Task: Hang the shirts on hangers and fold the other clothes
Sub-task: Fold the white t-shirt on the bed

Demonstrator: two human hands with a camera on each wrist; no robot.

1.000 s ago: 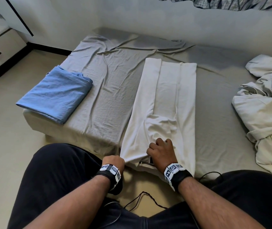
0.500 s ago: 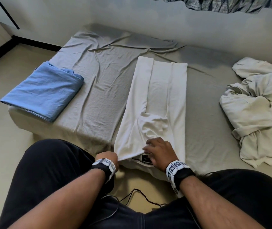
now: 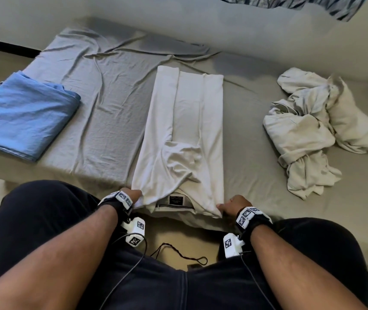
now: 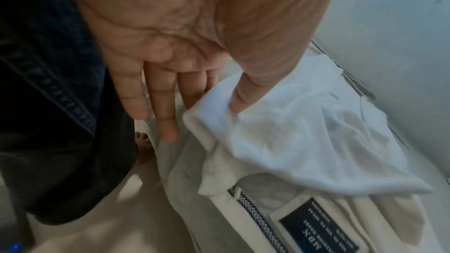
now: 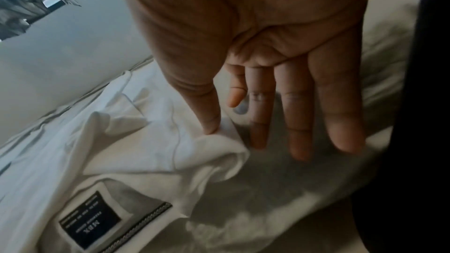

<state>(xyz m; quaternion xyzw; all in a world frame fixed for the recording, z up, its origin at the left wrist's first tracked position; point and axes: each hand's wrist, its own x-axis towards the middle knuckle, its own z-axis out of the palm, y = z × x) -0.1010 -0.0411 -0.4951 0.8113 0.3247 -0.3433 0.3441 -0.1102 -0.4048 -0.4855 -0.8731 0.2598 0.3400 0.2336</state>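
From the head view I can't see my left hand (image 3: 133, 194) fingers, they're tucked under the near corner of the white shirt (image 3: 185, 135). Right hand (image 3: 232, 205) fingertips hidden too, behind the shirt's other near corner. Blue folded cloth (image 3: 22, 115) is cut by the left frame edge. Patterned fabric (image 3: 294, 3) at the top right is cropped by the top edge, can't tell what it is. Small print on the black label (image 4: 319, 226) is blurred in the left wrist view, unreadable; same label (image 5: 90, 226) in the right wrist view, also unreadable. Crumpled cream clothes (image 3: 312, 130) at right: can't tell how many pieces.
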